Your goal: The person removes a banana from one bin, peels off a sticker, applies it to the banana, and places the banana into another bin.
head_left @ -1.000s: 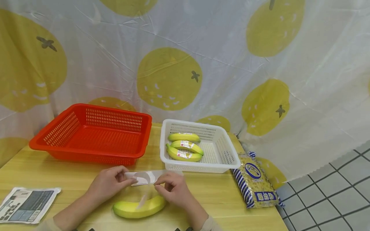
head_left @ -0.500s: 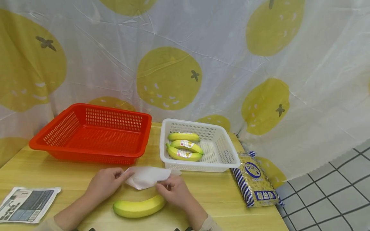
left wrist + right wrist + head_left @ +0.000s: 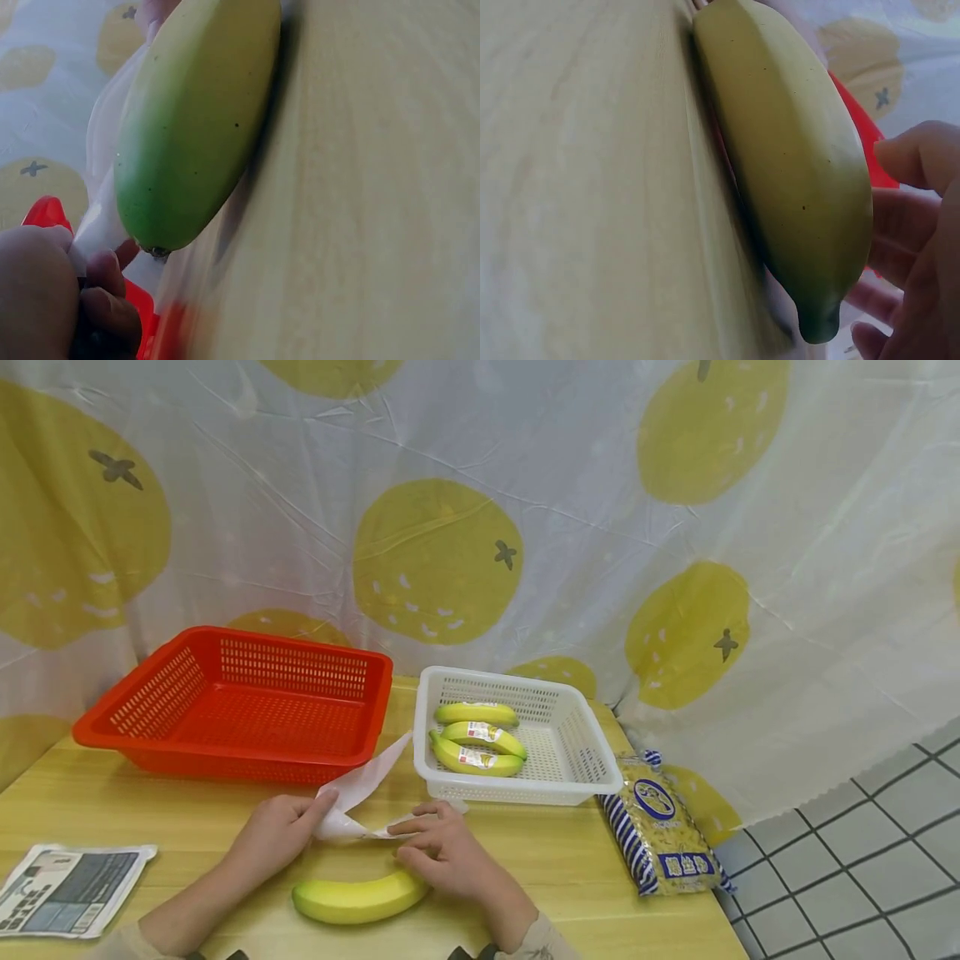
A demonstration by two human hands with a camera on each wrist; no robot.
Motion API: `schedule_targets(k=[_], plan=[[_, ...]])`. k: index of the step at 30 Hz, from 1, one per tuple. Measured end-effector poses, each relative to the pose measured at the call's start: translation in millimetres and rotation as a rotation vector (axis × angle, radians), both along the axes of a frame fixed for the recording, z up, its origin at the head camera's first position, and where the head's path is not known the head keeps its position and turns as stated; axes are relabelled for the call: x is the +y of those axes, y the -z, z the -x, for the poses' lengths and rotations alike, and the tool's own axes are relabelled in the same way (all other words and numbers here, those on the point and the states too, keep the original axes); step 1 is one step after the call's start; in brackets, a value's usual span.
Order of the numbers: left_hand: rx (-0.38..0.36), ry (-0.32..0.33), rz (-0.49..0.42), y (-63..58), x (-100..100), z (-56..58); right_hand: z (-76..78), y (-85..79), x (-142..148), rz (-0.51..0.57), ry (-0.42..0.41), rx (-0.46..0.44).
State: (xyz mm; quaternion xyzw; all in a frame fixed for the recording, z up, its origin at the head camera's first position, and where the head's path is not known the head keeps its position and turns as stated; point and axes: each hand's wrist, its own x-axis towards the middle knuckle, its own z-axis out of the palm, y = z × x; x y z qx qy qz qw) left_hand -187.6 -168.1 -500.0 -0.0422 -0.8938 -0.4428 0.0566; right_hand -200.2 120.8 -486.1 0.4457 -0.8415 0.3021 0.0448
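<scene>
A thin white sheet (image 3: 367,783), creased and partly folded up, lies beyond a yellow banana (image 3: 360,900) with green ends. My left hand (image 3: 279,833) pinches the sheet's left side between thumb and fingers. At the sheet's right end, my right hand (image 3: 444,853) has its fingers loosely extended over the edge, thumb apart from them. The near banana shows no label and lies on the table by my wrists. In the left wrist view the banana (image 3: 199,120) hides part of the sheet; in the right wrist view the banana (image 3: 795,165) stands before my fingers (image 3: 904,217).
A red basket (image 3: 232,752) stands at the back left. Right of it, a white basket (image 3: 517,789) holds labelled bananas (image 3: 483,737). A noodle bag (image 3: 663,827) lies near the table's right edge, and a flat printed packet (image 3: 71,889) at the left.
The sheet has been turned and folded, one flap now pointing up toward the baskets. My right hand's fingers have loosened from their pinch and spread. The near banana has stayed in place.
</scene>
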Motion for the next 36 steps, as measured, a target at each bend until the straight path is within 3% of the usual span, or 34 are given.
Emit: schedule_targets(k=[4,7,11,13,15,18,20,23,30,34,36], plan=[[-0.045,0.018,-0.028,-1.5,-0.1,-0.2,-0.9,1.2,-0.5,0.012,0.033,-0.037],[-0.022,-0.002,0.076,-4.0,-0.4,-0.3,-1.4,2.3,-1.2,0.084,0.078,-0.091],[0.076,-0.051,0.216,-5.5,-0.4,0.5,-1.6,3.2,-2.5,0.158,0.138,-0.117],[0.162,-0.061,0.228,-4.2,0.7,0.3,-1.8,3.3,-2.9,0.175,0.158,-0.125],[0.3,-0.025,0.224,-1.6,2.5,-0.2,-2.2,3.3,-3.5,0.187,0.176,-0.143],[0.532,0.119,0.203,3.1,7.1,-1.7,-2.2,3.7,-5.0,0.221,0.17,-0.19],[0.628,0.236,0.188,5.0,11.0,-2.8,-1.7,4.6,-6.6,0.249,0.154,-0.196],[0.643,0.314,0.182,6.8,16.1,-4.3,-0.5,6.4,-9.8,0.277,0.116,-0.128],[0.646,0.298,0.17,8.6,16.7,-3.0,3.2,7.1,-12.1,0.25,0.066,0.196],[0.651,0.282,0.183,8.0,15.9,-2.8,5.2,2.8,-10.8,0.232,0.092,0.444],[0.65,0.268,0.189,7.6,15.4,-2.8,4.8,0.3,-10.3,0.221,0.108,0.526]])
